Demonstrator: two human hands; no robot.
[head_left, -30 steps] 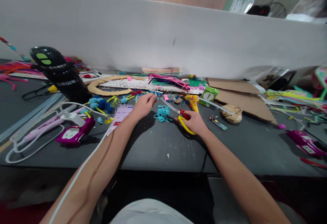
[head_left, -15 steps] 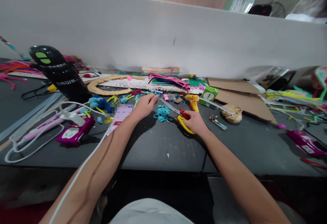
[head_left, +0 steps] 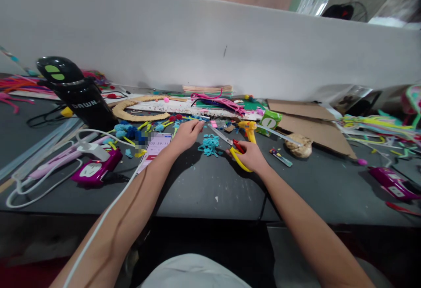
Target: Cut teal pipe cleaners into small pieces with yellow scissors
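Note:
My right hand [head_left: 249, 154] is closed round the yellow and red handles of the scissors [head_left: 239, 158]. Their blades point up and left, toward the fingertips of my left hand [head_left: 189, 134]. That left hand is pinched closed; whatever it may hold is too small to make out. Below the blades, between both hands, a small heap of cut blue pieces [head_left: 209, 145] lies on the grey table [head_left: 204, 191].
A phone [head_left: 158, 147] lies beside my left forearm, with a white cable across that arm. Purple power sockets [head_left: 95, 167] and a black bottle [head_left: 82, 97] stand left. Behind my right hand are a yellow glue gun [head_left: 249, 129], a green box [head_left: 269, 122] and cardboard [head_left: 315, 130].
The scissors have tilted slightly and their blades look a little closer together. Both hands have stayed almost in place.

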